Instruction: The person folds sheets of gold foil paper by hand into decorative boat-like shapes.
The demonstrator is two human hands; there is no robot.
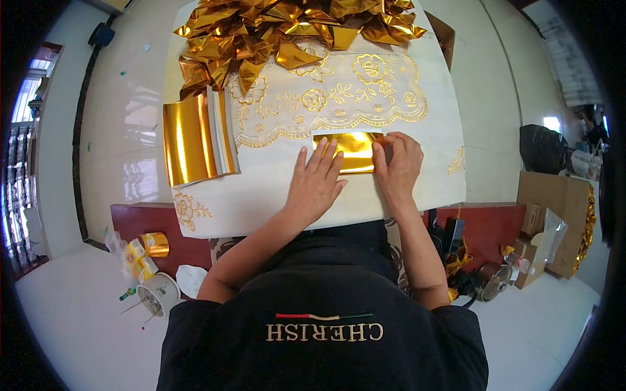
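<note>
A rectangular sheet of shiny gold foil paper [357, 151] lies on the white tablecloth in front of me, with a pale strip along its far edge. My left hand [315, 181] rests flat on the sheet's left part, fingers stretched out. At the sheet's right end, my right hand [400, 159] has its thumb and fingers pinched around the edge. A stack of gold foil sheets [189, 142] with pale edges lies to the left. Beyond, a heap of folded gold foil pieces [287, 32] covers the far side of the table.
The tablecloth [437, 166] has gold flower embroidery. Left of me, a white tub [158, 294] with thin sticks and a gold roll [155, 244] are on a reddish bench [189, 228]. At right are cardboard boxes [554, 215] and a lidded pot [493, 281].
</note>
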